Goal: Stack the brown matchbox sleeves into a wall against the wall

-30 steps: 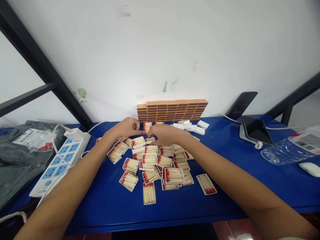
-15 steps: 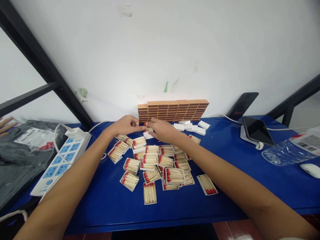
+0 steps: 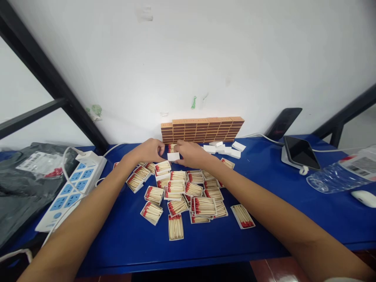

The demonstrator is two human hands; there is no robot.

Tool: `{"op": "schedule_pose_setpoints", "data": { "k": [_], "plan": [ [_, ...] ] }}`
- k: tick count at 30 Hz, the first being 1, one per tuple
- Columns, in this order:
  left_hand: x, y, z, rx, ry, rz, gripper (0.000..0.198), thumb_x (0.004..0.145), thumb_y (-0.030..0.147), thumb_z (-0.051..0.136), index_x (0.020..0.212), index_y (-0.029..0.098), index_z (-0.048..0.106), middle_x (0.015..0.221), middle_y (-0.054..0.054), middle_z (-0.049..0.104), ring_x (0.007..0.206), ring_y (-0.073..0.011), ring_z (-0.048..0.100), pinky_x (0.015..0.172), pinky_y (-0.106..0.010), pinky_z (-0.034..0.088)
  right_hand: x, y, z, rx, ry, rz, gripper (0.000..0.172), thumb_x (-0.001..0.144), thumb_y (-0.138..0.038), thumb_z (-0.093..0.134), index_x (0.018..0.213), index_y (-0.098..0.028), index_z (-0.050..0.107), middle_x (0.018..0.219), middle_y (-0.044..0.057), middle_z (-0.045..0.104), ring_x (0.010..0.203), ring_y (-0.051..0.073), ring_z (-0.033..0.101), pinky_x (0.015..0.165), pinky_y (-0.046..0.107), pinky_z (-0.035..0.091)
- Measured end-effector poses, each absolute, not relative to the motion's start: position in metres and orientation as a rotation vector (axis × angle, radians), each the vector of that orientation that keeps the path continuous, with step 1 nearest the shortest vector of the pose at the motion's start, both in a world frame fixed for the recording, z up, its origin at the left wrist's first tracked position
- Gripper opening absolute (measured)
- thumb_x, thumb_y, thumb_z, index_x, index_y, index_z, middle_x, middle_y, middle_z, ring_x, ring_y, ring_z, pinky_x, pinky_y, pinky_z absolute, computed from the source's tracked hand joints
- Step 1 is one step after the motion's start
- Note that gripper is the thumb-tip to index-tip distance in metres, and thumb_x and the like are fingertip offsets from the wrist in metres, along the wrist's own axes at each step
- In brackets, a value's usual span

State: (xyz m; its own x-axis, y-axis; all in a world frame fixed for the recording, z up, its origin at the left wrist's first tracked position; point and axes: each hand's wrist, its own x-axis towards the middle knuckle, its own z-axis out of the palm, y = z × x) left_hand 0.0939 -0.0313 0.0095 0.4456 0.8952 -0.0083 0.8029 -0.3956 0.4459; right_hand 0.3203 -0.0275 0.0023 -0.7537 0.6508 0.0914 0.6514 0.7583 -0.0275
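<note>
My left hand [image 3: 153,150] is curled, thumb and fingers near the left edge of a small white tray [image 3: 173,156]; its fingertips are partly hidden. From the right, my right hand [image 3: 188,152] has its thumb and fingers at the right side of that tray. Just behind the tray lie red-tipped matches [image 3: 172,147] between the hands. Open trays full of matches [image 3: 176,186] are spread and piled in front of my hands. A wall of stacked brown matchboxes [image 3: 202,131] stands behind them.
Several white trays [image 3: 225,149] lie right of my hands. A power strip [image 3: 73,188] and a dark plastic bag [image 3: 38,172] are at the left. At the right are a phone on a stand [image 3: 302,152], clear plastic wrap [image 3: 337,176] and a white mouse [image 3: 364,198].
My left hand has shifted slightly, its thumb and fingers drawn back from the matches. The white tray between my hands shows more fully. A hand at the far left edge has gone from view.
</note>
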Motion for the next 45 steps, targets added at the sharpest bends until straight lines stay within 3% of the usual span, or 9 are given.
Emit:
{"op": "schedule_pose_setpoints", "data": {
  "k": [4, 9, 16, 20, 25, 30, 37, 45],
  "plan": [
    [0.101, -0.033, 0.006, 2.386, 1.476, 0.318, 0.029, 0.062, 0.033, 0.08, 0.064, 0.021, 0.054, 0.058, 0.003, 0.057, 0.053, -0.012, 0.045, 0.054, -0.028, 0.029, 0.323, -0.024, 0.004, -1.026, -2.819, 0.061, 0.033, 0.088, -0.036, 0.075, 0.114, -0.016, 0.068, 0.118, 0.013, 0.066, 0.097, 0.026, 0.064, 0.071, 0.033, 0.044],
    [0.102, -0.031, 0.002, 2.431, 1.487, 0.338, 0.036, 0.068, 0.044, 0.08, 0.064, 0.021, 0.052, 0.058, 0.003, 0.055, 0.054, -0.0128, 0.045, 0.053, -0.028, 0.029, 0.348, -0.016, 0.033, -1.118, -2.734, 0.064, 0.03, 0.087, -0.04, 0.074, 0.105, -0.017, 0.068, 0.113, 0.013, 0.07, 0.096, 0.025, 0.064, 0.071, 0.033, 0.043],
    [0.105, -0.031, 0.0, 2.433, 1.52, 0.332, 0.041, 0.069, 0.05, 0.082, 0.066, 0.022, 0.053, 0.06, 0.002, 0.057, 0.055, -0.0139, 0.048, 0.054, -0.029, 0.029, 0.406, 0.002, 0.074, -1.917, -2.642, -0.121, 0.025, 0.085, -0.041, 0.076, 0.087, -0.016, 0.071, 0.086, 0.014, 0.073, 0.08, 0.027, 0.067, 0.064, 0.034, 0.043],
    [0.106, -0.03, -0.001, 2.441, 1.517, 0.345, 0.042, 0.071, 0.052, 0.081, 0.066, 0.021, 0.053, 0.06, 0.002, 0.057, 0.055, -0.0138, 0.046, 0.054, -0.029, 0.029, 0.42, 0.011, 0.071, -2.075, -2.603, -0.153, 0.028, 0.078, -0.04, 0.084, 0.088, -0.017, 0.07, 0.083, 0.014, 0.073, 0.076, 0.027, 0.068, 0.06, 0.033, 0.045],
    [0.105, -0.028, -0.004, 2.454, 1.531, 0.347, 0.041, 0.072, 0.053, 0.08, 0.068, 0.021, 0.055, 0.063, 0.001, 0.06, 0.055, -0.0138, 0.048, 0.055, -0.029, 0.029, 0.397, 0.003, 0.059, -1.678, -2.716, -0.004, 0.013, 0.088, -0.03, 0.074, 0.087, -0.017, 0.072, 0.09, 0.013, 0.074, 0.076, 0.024, 0.066, 0.062, 0.034, 0.044],
    [0.105, -0.029, -0.003, 2.446, 1.503, 0.337, 0.041, 0.069, 0.051, 0.08, 0.065, 0.022, 0.052, 0.057, 0.002, 0.055, 0.053, -0.0136, 0.046, 0.053, -0.029, 0.028, 0.349, -0.014, 0.033, -1.063, -2.776, 0.086, 0.011, 0.092, -0.024, 0.067, 0.101, -0.018, 0.071, 0.108, 0.01, 0.072, 0.095, 0.023, 0.064, 0.073, 0.032, 0.042],
    [0.105, -0.031, -0.002, 2.378, 1.457, 0.343, 0.037, 0.066, 0.046, 0.081, 0.064, 0.022, 0.053, 0.058, 0.002, 0.057, 0.053, -0.0134, 0.045, 0.053, -0.029, 0.03, 0.325, -0.027, 0.01, -1.015, -2.871, 0.054, 0.024, 0.095, -0.023, 0.064, 0.118, -0.015, 0.068, 0.12, 0.014, 0.065, 0.096, 0.023, 0.063, 0.067, 0.031, 0.038],
    [0.104, -0.032, -0.001, 2.362, 1.465, 0.336, 0.036, 0.066, 0.043, 0.08, 0.062, 0.022, 0.051, 0.054, 0.003, 0.053, 0.051, -0.0127, 0.041, 0.051, -0.029, 0.028, 0.32, -0.028, 0.0, -0.988, -2.876, 0.021, 0.013, 0.099, -0.023, 0.059, 0.101, -0.015, 0.069, 0.114, 0.014, 0.067, 0.091, 0.022, 0.064, 0.065, 0.03, 0.036]
  ]
}}
